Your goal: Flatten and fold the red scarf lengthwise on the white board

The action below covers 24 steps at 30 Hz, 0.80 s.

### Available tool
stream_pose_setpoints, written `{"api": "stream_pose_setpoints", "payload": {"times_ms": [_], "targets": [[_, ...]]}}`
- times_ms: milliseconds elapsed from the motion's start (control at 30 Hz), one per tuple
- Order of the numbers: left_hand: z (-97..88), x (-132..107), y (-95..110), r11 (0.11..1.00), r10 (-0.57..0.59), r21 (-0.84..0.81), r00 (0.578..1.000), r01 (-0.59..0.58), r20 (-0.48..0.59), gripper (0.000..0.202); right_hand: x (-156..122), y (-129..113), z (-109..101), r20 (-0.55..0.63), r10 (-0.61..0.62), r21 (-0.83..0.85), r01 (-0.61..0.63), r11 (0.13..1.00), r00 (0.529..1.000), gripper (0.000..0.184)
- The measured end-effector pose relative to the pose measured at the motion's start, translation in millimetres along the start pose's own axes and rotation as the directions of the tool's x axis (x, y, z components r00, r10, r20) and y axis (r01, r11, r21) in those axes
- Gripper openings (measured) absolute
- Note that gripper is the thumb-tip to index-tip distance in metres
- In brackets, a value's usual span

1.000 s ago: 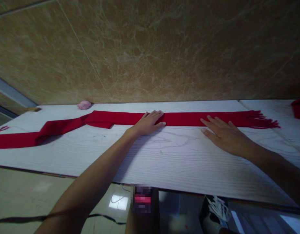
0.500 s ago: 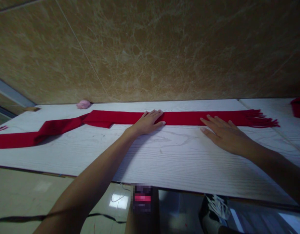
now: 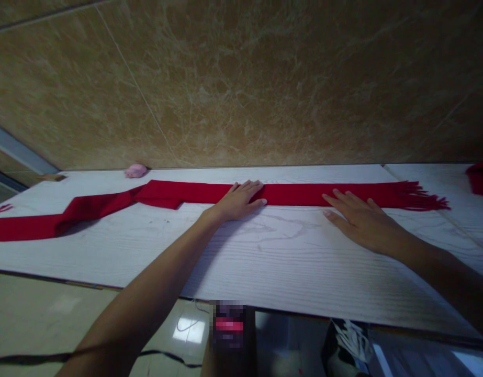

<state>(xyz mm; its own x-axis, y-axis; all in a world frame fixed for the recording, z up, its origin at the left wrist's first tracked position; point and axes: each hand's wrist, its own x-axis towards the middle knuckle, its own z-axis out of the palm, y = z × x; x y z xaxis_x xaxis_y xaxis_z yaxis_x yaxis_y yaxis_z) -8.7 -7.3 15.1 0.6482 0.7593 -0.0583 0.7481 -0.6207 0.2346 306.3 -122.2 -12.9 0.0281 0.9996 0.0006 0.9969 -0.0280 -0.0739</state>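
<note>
A long red scarf [image 3: 296,193] with a fringed right end lies stretched along the far side of a white wood-grain table [image 3: 265,256]. Its left part bends and runs off toward the left edge. My left hand [image 3: 239,200] rests flat on the scarf near its middle, fingers stretched out. My right hand [image 3: 359,219] lies flat as well, fingers spread, fingertips on the scarf's near edge further right. Neither hand grips anything.
A small pink object [image 3: 135,170] sits at the table's back edge by the brown marble wall [image 3: 241,78]. More red cloth [image 3: 480,177] shows at the far right. A shoe [image 3: 349,343] and a black cable [image 3: 166,356] lie on the floor below.
Both hands stay flat on the scarf in the same places. The view has shifted slightly; nothing else moved.
</note>
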Motion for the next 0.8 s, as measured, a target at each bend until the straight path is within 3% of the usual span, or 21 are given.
{"api": "stream_pose_setpoints", "payload": {"times_ms": [133, 567, 800], "targets": [[-0.1, 0, 0, 1.000, 0.000, -0.002, 1.000, 0.000, 0.005, 0.074, -1, -1, -1, 0.010, 0.001, -0.009, -0.001, 1.000, 1.000, 0.076], [1.0, 0, -1, 1.000, 0.013, -0.002, 1.000, -0.013, -0.011, 0.071, 3, 8, 12, -0.110, -0.036, 0.001, 0.037, 0.999, 0.993, 0.073], [1.5, 1, -2, 1.000, 0.010, -0.006, 1.000, -0.011, -0.016, 0.073, 2, 5, 5, -0.042, -0.019, -0.004, 0.019, 1.000, 0.999, 0.075]]}}
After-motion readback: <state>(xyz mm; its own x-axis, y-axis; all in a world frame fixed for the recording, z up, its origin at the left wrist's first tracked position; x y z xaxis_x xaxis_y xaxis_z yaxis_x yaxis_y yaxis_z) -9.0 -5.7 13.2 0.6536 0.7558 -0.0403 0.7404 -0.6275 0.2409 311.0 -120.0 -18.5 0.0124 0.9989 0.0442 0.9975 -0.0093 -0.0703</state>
